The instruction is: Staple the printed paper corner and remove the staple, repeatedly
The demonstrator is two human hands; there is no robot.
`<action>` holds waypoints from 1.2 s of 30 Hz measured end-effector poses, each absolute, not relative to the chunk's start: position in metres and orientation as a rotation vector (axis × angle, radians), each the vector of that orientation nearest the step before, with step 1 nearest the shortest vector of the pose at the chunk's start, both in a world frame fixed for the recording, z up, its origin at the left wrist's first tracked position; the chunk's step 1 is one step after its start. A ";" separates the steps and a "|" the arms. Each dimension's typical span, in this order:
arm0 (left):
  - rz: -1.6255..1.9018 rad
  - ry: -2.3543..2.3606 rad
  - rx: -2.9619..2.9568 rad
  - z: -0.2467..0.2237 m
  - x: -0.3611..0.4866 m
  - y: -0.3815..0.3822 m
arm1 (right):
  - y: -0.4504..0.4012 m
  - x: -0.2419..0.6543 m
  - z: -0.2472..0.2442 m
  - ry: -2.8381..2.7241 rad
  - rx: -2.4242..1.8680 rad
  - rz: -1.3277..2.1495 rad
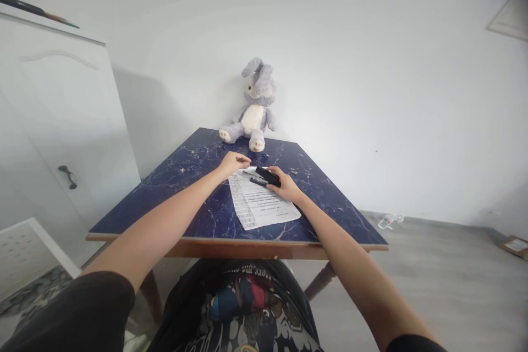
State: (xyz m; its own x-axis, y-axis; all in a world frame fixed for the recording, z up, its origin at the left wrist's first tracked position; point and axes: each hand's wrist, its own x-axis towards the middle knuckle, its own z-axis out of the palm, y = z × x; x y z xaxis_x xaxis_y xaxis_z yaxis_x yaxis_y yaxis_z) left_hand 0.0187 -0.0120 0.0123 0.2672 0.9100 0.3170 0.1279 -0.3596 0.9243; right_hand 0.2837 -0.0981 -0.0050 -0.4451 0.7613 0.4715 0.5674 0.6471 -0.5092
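A black stapler [268, 176], its top opened up from the base, lies over the upper part of a printed sheet [264, 206] on the blue marbled table. My right hand [284, 184] is closed round the stapler's rear end from the right. Just left of the stapler, my left hand [236, 164] is at the sheet's upper left corner, fingers drawn together and pointing right. Whatever its fingertips may hold is too small to make out.
A grey plush rabbit [253, 115] sits at the table's [165, 198] far edge against the wall. To the left stands a white cabinet [61, 121]. A clear plastic item [390, 221] lies on the floor at the right.
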 end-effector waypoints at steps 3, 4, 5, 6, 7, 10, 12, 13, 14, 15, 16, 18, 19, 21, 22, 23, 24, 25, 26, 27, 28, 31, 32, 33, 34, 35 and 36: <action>1.065 1.016 2.060 0.014 0.017 -0.013 | -0.099 0.284 -0.004 -2.175 -1.028 0.362; 1.021 1.009 2.136 0.014 0.018 -0.014 | -0.099 0.284 -0.004 -2.177 -1.035 0.360; 0.985 0.993 2.187 0.014 0.018 -0.015 | -0.099 0.284 -0.004 -2.180 -1.043 0.359; 0.961 0.973 2.221 0.013 0.019 -0.016 | -0.099 0.284 -0.004 -2.184 -1.051 0.357; 0.951 0.954 2.241 0.012 0.020 -0.016 | -0.099 0.284 -0.003 -2.187 -1.056 0.355; 0.950 0.919 2.254 0.011 0.019 -0.016 | -0.099 0.284 -0.003 -2.189 -1.055 0.351; 0.938 0.910 2.265 0.010 0.018 -0.015 | -0.099 0.283 -0.003 -2.188 -1.056 0.355; 0.929 0.907 2.271 0.010 0.017 -0.015 | -0.099 0.284 -0.003 -2.188 -1.056 0.359; 0.922 0.905 2.269 0.009 0.017 -0.014 | -0.099 0.284 -0.003 -2.186 -1.056 0.361; 0.922 0.901 2.257 0.009 0.017 -0.013 | -0.099 0.284 -0.003 -2.186 -1.055 0.362; 0.926 0.894 2.234 0.008 0.018 -0.013 | -0.099 0.284 -0.003 -2.188 -1.054 0.363; 0.939 0.880 2.170 0.005 0.019 -0.011 | -0.099 0.284 -0.003 -2.189 -1.052 0.361; 0.941 0.872 2.140 0.003 0.020 -0.010 | -0.099 0.284 -0.003 -2.190 -1.052 0.361; 0.940 0.855 2.101 0.000 0.021 -0.008 | -0.099 0.284 -0.004 -2.191 -1.043 0.360; 0.937 0.851 2.098 -0.002 0.022 -0.008 | -0.099 0.284 -0.004 -2.188 -1.037 0.363; 0.937 0.852 2.106 -0.002 0.021 -0.007 | -0.099 0.284 -0.004 -2.185 -1.032 0.368; 0.940 0.857 2.122 -0.003 0.021 -0.007 | -0.099 0.284 -0.005 -2.181 -1.033 0.376; 0.946 0.866 2.138 -0.003 0.021 -0.007 | -0.099 0.284 -0.004 -2.176 -1.038 0.382; 0.950 0.877 2.150 -0.002 0.020 -0.007 | -0.099 0.283 -0.004 -2.174 -1.045 0.386; 0.953 0.887 2.155 -0.002 0.020 -0.008 | -0.099 0.283 -0.004 -2.172 -1.051 0.389; 0.957 0.893 2.152 -0.001 0.020 -0.009 | -0.100 0.283 -0.004 -2.172 -1.053 0.390; 0.955 0.891 2.129 0.003 0.020 -0.012 | -0.101 0.283 -0.003 -2.170 -1.035 0.401; 0.951 0.892 2.128 0.004 0.020 -0.013 | -0.100 0.283 -0.003 -2.168 -1.029 0.407; 0.943 0.896 2.131 0.004 0.020 -0.014 | -0.100 0.283 -0.003 -2.166 -1.025 0.410; 0.936 0.904 2.139 0.005 0.020 -0.014 | -0.099 0.283 -0.004 -2.165 -1.022 0.410; 0.933 0.914 2.153 0.005 0.019 -0.015 | -0.098 0.283 -0.004 -2.165 -1.020 0.408; 0.933 0.924 2.173 0.006 0.019 -0.015 | -0.097 0.283 -0.005 -2.166 -1.016 0.404</action>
State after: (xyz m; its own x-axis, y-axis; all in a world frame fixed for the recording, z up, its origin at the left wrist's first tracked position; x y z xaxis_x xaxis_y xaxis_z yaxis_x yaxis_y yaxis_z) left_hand 0.0190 -0.0153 0.0060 0.5120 0.7763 0.3677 0.3600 -0.5826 0.7287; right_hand 0.2833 -0.0970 -0.0048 -0.4473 0.7650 0.4634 0.5467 0.6438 -0.5354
